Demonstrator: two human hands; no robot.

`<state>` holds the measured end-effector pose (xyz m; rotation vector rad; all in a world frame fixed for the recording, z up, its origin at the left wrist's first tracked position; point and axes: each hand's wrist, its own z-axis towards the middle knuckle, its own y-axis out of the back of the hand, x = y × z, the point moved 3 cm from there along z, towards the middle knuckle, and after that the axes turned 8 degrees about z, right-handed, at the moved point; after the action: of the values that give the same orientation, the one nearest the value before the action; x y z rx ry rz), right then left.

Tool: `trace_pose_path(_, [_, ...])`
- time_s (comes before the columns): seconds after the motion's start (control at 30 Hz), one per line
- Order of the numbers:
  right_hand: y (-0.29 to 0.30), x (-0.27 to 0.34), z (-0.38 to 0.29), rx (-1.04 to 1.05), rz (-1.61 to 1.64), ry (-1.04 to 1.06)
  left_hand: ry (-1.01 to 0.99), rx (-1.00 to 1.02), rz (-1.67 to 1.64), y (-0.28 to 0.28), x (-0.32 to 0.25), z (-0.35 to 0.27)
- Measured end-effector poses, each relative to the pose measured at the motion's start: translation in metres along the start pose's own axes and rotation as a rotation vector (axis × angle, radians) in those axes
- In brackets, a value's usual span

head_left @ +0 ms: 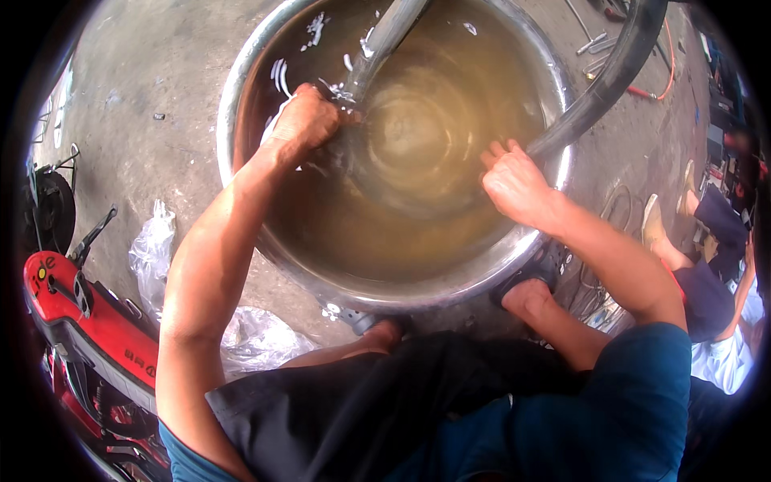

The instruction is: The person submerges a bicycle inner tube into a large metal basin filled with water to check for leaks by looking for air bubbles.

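A wide metal basin [397, 299] of murky brownish water stands on the floor before me. A dark rubber inner tube [593, 96] dips into the water and rises over the basin's right rim; another length of it crosses the upper part of the basin. My left hand [310, 117] is at the tube on the left side, at the water's surface, its fingertips partly hidden. My right hand [515, 178] is over the right side of the water, beside the tube where it crosses the rim, its fingers bent. Whether it touches the tube is unclear.
A red two-wheeler part [102, 319] lies at lower left, near clear plastic bags [153, 253]. Metal hand tools [593, 45] and an orange hose [670, 60] lie on the floor at upper right. Another person [717, 289] sits at right.
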<state>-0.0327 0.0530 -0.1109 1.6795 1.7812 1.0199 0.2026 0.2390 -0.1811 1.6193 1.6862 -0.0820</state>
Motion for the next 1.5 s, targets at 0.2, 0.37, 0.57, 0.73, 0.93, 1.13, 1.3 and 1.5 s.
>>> trace_pose_path(0.2, [0.007,0.002,0.003,0.161,-0.011,-0.015,-0.164,0.001,0.523,-0.012,-0.007,-0.006])
trace_pose_path(0.37, [-0.006,0.0,0.003,0.066,0.002,0.013,-0.292,-0.147,0.533,-0.019,0.016,0.012])
trace_pose_path(0.57, [-0.002,0.003,0.006,0.069,0.028,0.005,-0.49,0.052,1.2,-0.015,0.013,0.01])
trace_pose_path(0.73, [-0.013,-0.003,0.001,0.045,0.007,0.005,-0.421,-0.055,0.812,-0.004,-0.025,-0.01])
trace_pose_path(0.93, [-0.009,-0.002,0.003,0.017,0.017,0.023,0.001,-0.191,0.144,0.007,-0.02,-0.02])
trace_pose_path(1.13, [-0.008,0.0,0.005,0.056,-0.01,0.037,-0.073,-0.055,0.149,0.019,-0.048,-0.044])
trace_pose_path(1.3, [0.017,0.005,-0.034,0.011,0.069,0.17,-0.227,-0.123,0.049,0.023,-0.086,-0.056])
trace_pose_path(1.5, [0.121,-0.037,-0.126,-0.396,0.045,0.171,-0.2,0.14,-0.43,0.007,-0.091,-0.059])
